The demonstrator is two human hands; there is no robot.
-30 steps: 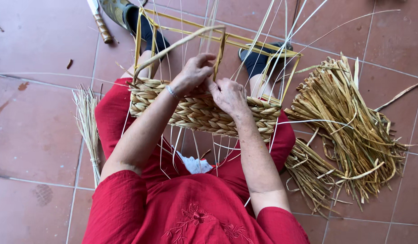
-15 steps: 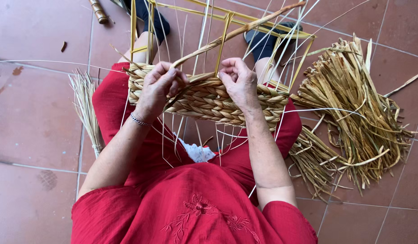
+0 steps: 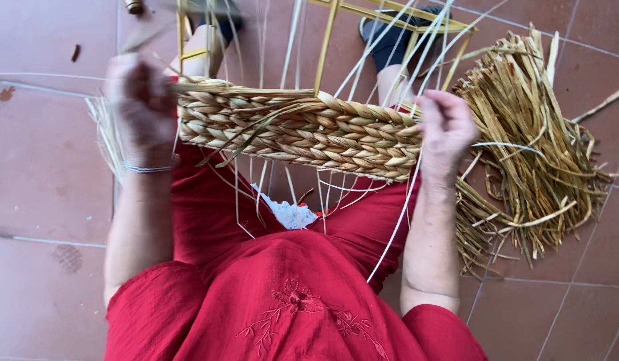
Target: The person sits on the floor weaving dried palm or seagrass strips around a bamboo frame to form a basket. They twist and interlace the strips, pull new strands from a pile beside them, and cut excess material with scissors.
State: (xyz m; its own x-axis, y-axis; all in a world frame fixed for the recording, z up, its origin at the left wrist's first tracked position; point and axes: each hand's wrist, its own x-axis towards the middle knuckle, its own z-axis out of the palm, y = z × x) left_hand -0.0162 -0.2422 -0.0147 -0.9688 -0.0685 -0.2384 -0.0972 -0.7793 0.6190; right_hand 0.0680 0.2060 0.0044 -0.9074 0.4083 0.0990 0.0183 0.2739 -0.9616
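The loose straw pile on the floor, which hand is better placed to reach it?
Probably the right hand: it sits at the woven band's end beside the straw pile, while the left hand is across at the far end.

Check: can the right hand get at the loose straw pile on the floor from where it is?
Probably yes. The right hand rests at the woven band's end, the straw pile lies just beside it, nothing between.

A braided straw band, pale gold and several plaits deep, lies across the person's lap, wrapped on a yellow frame that stands upright behind it. Thin pale strands cross it; its left end looks blurred, perhaps gripped.
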